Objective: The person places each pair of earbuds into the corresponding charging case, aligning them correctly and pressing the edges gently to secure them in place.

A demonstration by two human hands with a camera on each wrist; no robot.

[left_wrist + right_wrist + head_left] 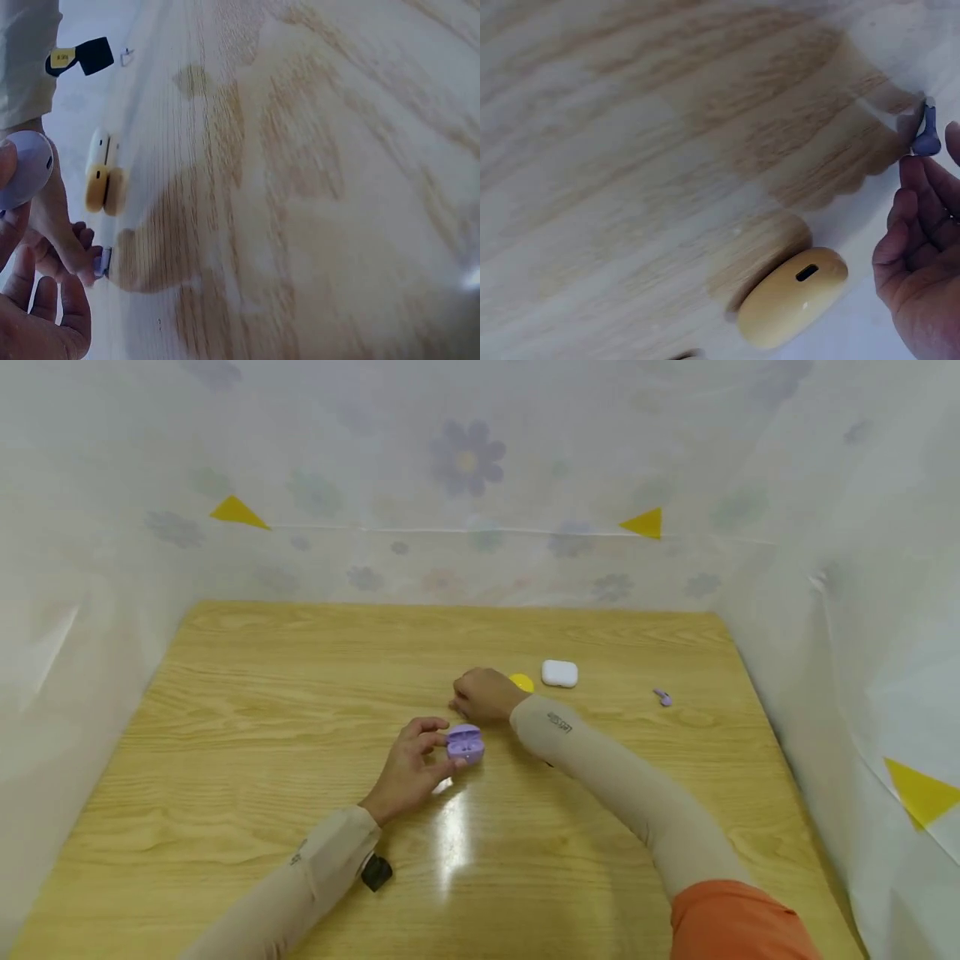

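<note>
My left hand (408,768) holds a purple earbud case (467,750) between thumb and fingers, its lid raised toward the back. In the left wrist view, the rounded case (28,171) is cut off by the frame edge. Beyond it, my right hand (486,695) reaches low over the table. At its fingertips a purple earbud (928,136) stands on the wood, stem pointing away. The index fingertip is right at the earbud, and a narrow gap shows between earbud and thumb. From the head view this earbud is hidden by the hand.
A yellow case (522,682) sits just behind my right wrist, partly covered by it. Beside it lies a white case (559,673). Another purple earbud (663,697) lies farther right on the wooden table (247,735). Pale flowered sheets (375,460) enclose the back and sides.
</note>
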